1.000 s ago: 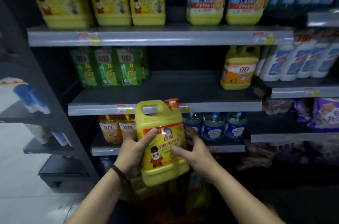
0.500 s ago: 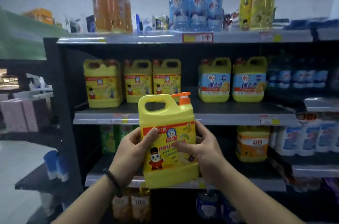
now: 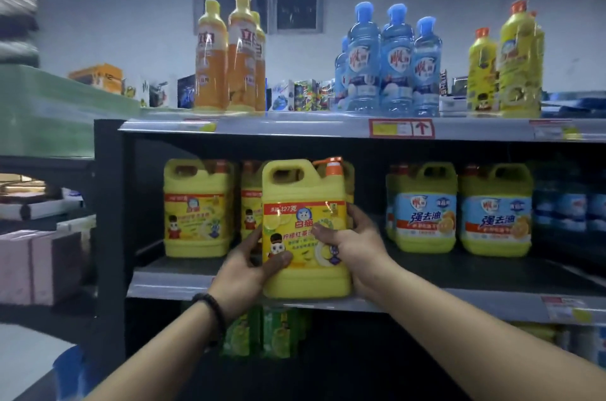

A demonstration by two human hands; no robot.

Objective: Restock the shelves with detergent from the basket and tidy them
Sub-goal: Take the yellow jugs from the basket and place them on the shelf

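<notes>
A yellow detergent jug (image 3: 303, 197) with an orange pump cap stands upright at the front edge of the grey shelf (image 3: 170, 282). My left hand (image 3: 244, 272) grips its lower left side, thumb on the label. My right hand (image 3: 355, 244) clasps its right side. Right behind it stand matching yellow jugs (image 3: 196, 207), partly hidden by the one I hold. The basket is out of view.
Two yellow jugs with blue labels (image 3: 459, 208) stand to the right on the same shelf. The top shelf (image 3: 295, 128) carries orange bottles (image 3: 228, 56), blue bottles (image 3: 390, 59) and yellow bottles (image 3: 508, 62). Green packs (image 3: 262, 331) sit on the shelf below.
Both hands have lifted the jug from below the lower shelves up to the shelf with the yellow jugs. My view has risen too, and the top shelf now shows.
</notes>
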